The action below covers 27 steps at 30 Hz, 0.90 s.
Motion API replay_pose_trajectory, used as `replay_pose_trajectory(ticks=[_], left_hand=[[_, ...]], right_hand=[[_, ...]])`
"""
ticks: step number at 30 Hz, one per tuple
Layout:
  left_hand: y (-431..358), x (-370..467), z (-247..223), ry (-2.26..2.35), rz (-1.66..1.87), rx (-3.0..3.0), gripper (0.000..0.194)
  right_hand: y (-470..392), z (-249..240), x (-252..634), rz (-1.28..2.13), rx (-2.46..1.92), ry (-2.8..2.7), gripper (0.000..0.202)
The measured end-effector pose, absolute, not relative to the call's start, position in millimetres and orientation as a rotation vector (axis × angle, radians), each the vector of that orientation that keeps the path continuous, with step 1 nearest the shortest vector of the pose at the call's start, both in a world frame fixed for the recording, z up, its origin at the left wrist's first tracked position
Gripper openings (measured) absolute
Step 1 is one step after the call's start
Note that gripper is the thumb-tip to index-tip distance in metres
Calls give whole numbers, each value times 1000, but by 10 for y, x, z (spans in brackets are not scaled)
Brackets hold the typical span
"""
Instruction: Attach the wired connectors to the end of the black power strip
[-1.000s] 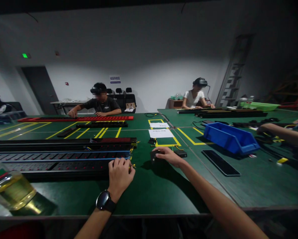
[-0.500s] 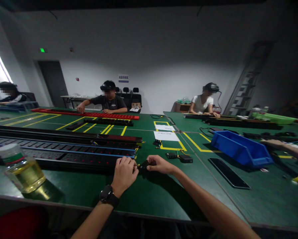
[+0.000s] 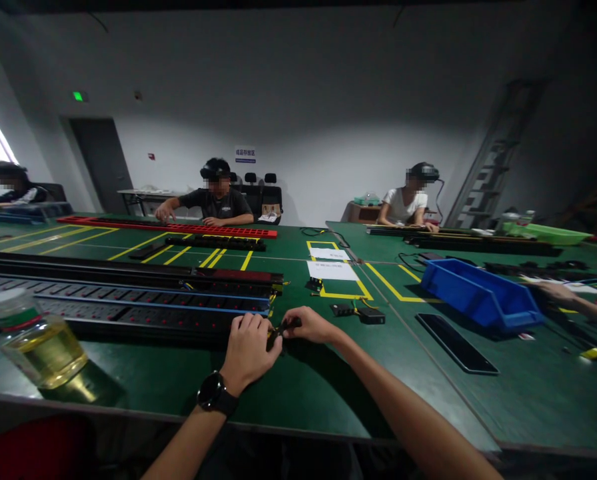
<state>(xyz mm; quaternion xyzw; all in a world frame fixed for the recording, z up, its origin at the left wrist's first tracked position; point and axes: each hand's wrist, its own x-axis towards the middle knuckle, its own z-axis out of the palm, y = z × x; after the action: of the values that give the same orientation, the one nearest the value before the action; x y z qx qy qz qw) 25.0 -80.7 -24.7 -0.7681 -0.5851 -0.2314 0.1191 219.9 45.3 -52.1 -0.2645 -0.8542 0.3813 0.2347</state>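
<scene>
My left hand (image 3: 251, 350), with a black watch (image 3: 211, 391) on its wrist, is closed at the right end of a long black rail (image 3: 178, 328) with red dots. Its fingers curl round a small dark part (image 3: 273, 337). My right hand (image 3: 308, 325) pinches the other side of that part, close to the left fingertips. The part's exact shape is mostly hidden by the fingers. A thin blue strip (image 3: 178, 303) runs along the rail.
A bottle of yellow liquid (image 3: 46, 343) stands at the left. To the right are a phone (image 3: 456, 343), a blue bin (image 3: 481, 293) and small black parts (image 3: 372, 315). People sit across the table; another person's hand (image 3: 558, 293) is at the far right.
My right hand has moved left, closer to my left hand, and the dark part between them has turned and shows less. The view has shifted slightly.
</scene>
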Motion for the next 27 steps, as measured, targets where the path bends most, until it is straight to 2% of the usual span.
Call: replay_pose_trajectory(ticks=[4,14,23,27], left_hand=[[-789,253,-290,-1679,-653,-2204,17],[-770,252,-294,-1659,-607,-2195,18],[-735,209,-303,-1630,-564,-2220,15],[-734,209,-298,-1643,-580,-2224,15]], right_hand=[[367,-492,2202,963,-793,-2338,15],[324,-403,2226,855,-810,-2446,14],[262,-549,2054,618,-831,-2357,13],[262,-568,2055,639,-828,-2343,13]])
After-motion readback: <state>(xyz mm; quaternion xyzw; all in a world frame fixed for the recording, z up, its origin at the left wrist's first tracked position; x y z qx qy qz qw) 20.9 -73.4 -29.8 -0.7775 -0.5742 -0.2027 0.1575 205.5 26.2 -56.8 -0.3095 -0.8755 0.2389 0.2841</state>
